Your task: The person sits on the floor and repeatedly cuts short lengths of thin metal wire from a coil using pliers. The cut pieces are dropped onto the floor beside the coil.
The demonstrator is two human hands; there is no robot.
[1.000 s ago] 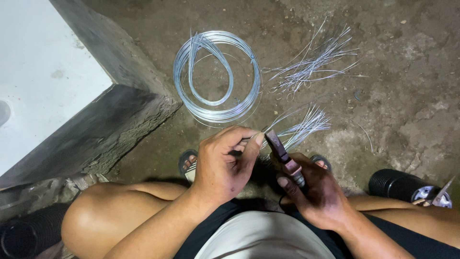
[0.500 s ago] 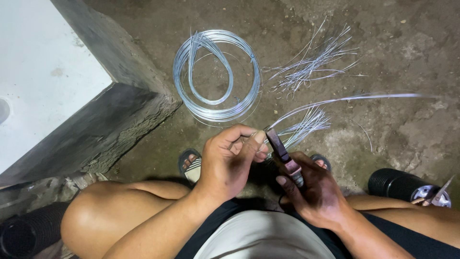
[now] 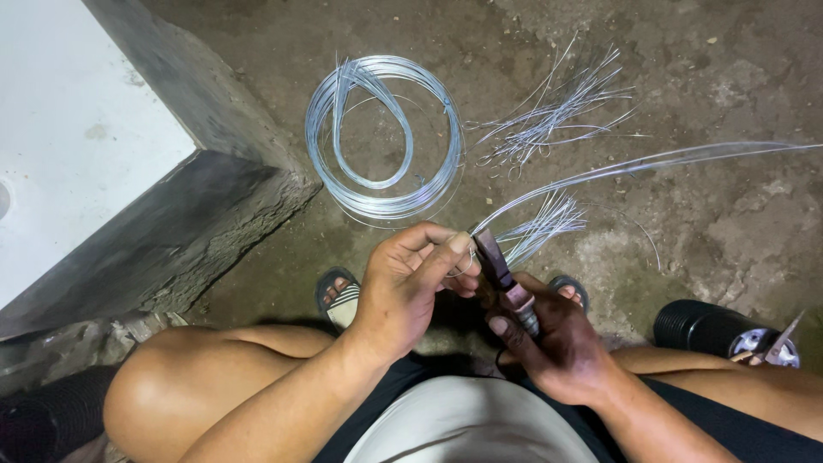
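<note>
My left hand pinches one end of a long silver wire that sweeps blurred to the right over the ground. My right hand grips pliers with dark handles, their jaws right at my left fingertips and the wire end. A big coil of silver wire lies on the ground ahead. A fan of short cut wire pieces lies just beyond the pliers, and a second scattered bundle of cut wires lies farther off.
A grey concrete ledge with a white top runs along the left. My sandalled feet rest on the rough dirt floor. A black cylinder with a metal tool beside it stands at my right knee.
A long wire has swung out to the right from my left fingers and now reaches further, blurred with motion. Both hands stay nearly in place.
</note>
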